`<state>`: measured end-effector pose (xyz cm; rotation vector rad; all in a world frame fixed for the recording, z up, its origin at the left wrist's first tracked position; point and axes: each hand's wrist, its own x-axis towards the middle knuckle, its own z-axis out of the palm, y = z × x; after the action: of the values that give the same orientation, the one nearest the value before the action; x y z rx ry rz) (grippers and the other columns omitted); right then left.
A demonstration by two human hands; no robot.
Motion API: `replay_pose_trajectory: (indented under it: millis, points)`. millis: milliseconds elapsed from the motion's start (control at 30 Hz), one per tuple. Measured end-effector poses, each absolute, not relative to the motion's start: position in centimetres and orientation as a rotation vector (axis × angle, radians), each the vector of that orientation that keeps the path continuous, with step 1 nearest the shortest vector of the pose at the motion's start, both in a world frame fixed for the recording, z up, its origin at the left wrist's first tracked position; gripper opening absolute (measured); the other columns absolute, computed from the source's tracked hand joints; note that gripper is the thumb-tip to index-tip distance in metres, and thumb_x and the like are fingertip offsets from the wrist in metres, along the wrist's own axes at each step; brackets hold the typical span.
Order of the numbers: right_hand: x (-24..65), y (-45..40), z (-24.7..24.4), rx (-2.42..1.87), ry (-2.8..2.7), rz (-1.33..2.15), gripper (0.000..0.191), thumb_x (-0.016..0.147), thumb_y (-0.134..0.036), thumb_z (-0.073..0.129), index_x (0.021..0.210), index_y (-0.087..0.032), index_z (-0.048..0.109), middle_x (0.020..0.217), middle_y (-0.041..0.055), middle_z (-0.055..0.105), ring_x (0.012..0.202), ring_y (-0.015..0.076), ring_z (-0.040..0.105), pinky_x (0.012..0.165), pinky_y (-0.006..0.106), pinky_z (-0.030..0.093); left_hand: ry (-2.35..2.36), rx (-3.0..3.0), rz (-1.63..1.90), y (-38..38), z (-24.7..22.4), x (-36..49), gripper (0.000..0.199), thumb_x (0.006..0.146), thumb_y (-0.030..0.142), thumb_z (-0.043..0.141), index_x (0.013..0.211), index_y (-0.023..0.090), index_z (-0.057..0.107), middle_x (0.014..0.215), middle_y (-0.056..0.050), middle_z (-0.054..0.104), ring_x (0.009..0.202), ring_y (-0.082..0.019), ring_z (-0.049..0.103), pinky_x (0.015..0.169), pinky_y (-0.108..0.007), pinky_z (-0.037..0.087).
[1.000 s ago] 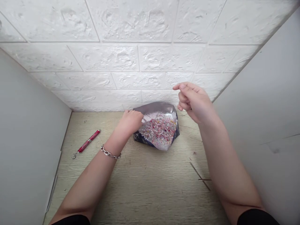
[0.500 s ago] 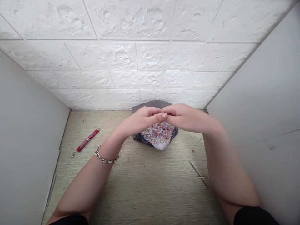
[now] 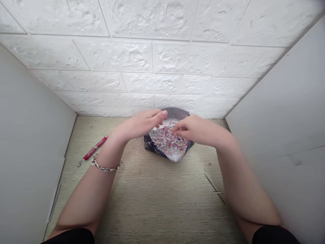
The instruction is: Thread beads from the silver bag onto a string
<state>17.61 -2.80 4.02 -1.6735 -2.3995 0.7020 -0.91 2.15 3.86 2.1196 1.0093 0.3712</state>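
An opened pouch point(image 3: 154, 149), dark blue patterned outside and silvery inside, lies near the wall. Small beads point(image 3: 169, 142) in pink, white, clear and red fill it. My left hand point(image 3: 142, 124), a chain bracelet on its wrist, hovers over the pouch's left side. Its thumb stands apart from the partly bent fingers, and no object shows in it. Over the right part of the beads is my right hand point(image 3: 196, 130), thumb and fingers pinched together. Whatever is between those fingertips is too small to make out.
A red-wrapped stick with a metal clasp point(image 3: 95, 149) lies left on the wooden table point(image 3: 152, 203). Two thin sticks point(image 3: 214, 188) cross near my right forearm. Grey panels point(image 3: 284, 118) flank both sides, and a white brick-pattern wall point(image 3: 132, 54) stands behind.
My hands, which met at the fingertips above the pouch, have come apart. The left moved left; the right's fingers dropped closer to the beads, so more of the beads shows.
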Motion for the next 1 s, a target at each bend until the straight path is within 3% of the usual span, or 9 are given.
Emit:
replay_pose_trajectory:
  millis: [67,133,267,400,600,767,1000]
  points:
    - [16.7,-3.1,3.8,-1.643,-2.425,0.649,0.022,0.077,-0.022,0.043,0.071,-0.019,0.064,0.061,-0.001,0.057,0.052,0.0085,0.044,0.05,0.022,0.027,0.883,1.971,0.477,1.5,3.3,0.1,0.053,0.084,0.053,0.023,0.113,0.019,0.05,0.096,-0.007,0.061,0.08,-0.015,0.056,0.065,-0.024,0.041]
    - [16.2,-3.3,3.7,-1.594,-2.406,0.624,0.022,0.078,-0.02,0.043,0.072,-0.019,0.064,0.063,-0.0007,0.058,0.054,0.0086,0.046,0.05,0.022,0.028,0.809,1.864,0.457,1.0,2.8,1.1,0.057,0.083,0.056,0.021,0.118,0.018,0.046,0.093,-0.008,0.062,0.074,-0.015,0.057,0.056,-0.022,0.041]
    - [15.9,-3.4,3.7,-1.46,-2.354,0.739,0.023,0.076,-0.016,0.043,0.071,-0.022,0.065,0.075,-0.0025,0.062,0.062,0.0084,0.051,0.054,0.019,0.031,0.804,1.875,0.372,0.5,2.0,2.1,0.062,0.081,0.06,0.018,0.084,0.015,0.06,0.065,-0.005,0.06,0.045,-0.011,0.047,0.045,-0.024,0.036]
    - [16.3,-2.9,3.5,-1.547,-2.311,0.708,0.019,0.073,-0.02,0.047,0.066,-0.02,0.065,0.067,-0.0013,0.06,0.057,0.0086,0.047,0.051,0.02,0.03,0.932,1.976,0.419,0.8,1.6,2.2,0.063,0.08,0.063,0.018,0.061,0.016,0.056,0.052,-0.003,0.055,0.044,-0.011,0.045,0.047,-0.025,0.034]
    - [16.9,-2.3,3.3,-1.623,-2.28,0.587,0.022,0.073,-0.027,0.047,0.058,-0.017,0.058,0.054,-0.0025,0.049,0.05,0.0074,0.038,0.049,0.022,0.025,0.99,2.076,0.447,1.9,1.6,1.4,0.056,0.08,0.059,0.025,0.061,0.016,0.055,0.062,-0.003,0.055,0.055,-0.012,0.046,0.051,-0.024,0.033]
    - [17.8,-1.4,2.5,-1.711,-2.287,0.683,0.024,0.072,-0.031,0.047,0.053,-0.017,0.054,0.05,-0.0032,0.04,0.047,0.0068,0.029,0.045,0.023,0.022,0.997,2.197,0.244,2.5,1.3,0.9,0.035,0.074,0.045,0.043,0.056,0.017,0.053,0.056,0.0,0.049,0.051,-0.011,0.039,0.046,-0.023,0.027]
    - [16.7,-0.3,0.2,-1.892,-2.479,0.831,0.012,0.068,-0.025,0.054,0.06,-0.018,0.061,0.053,-0.0008,0.049,0.049,0.0092,0.04,0.047,0.023,0.028,1.131,2.168,0.301,2.7,-0.9,1.6,0.029,0.072,0.036,0.044,0.049,0.017,0.045,0.048,0.002,0.04,0.047,-0.01,0.033,0.043,-0.024,0.022]
